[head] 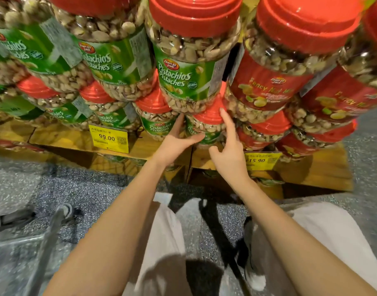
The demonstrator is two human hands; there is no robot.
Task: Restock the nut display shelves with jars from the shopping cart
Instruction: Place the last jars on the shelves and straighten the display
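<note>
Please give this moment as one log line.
pistachio jar: bottom row | left hand: holds it | right hand: index on red lid

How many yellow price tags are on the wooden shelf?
2. One price tag reads 99.00, below the pistachio jars. The other price tag is below the nut mix jars, partly behind the right hand. More may be hidden.

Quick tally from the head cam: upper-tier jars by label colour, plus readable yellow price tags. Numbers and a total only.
Green-label pistachio jars: 3
Red-label nut mix jars: 2
Yellow price tags: 2
Total: 7
</note>
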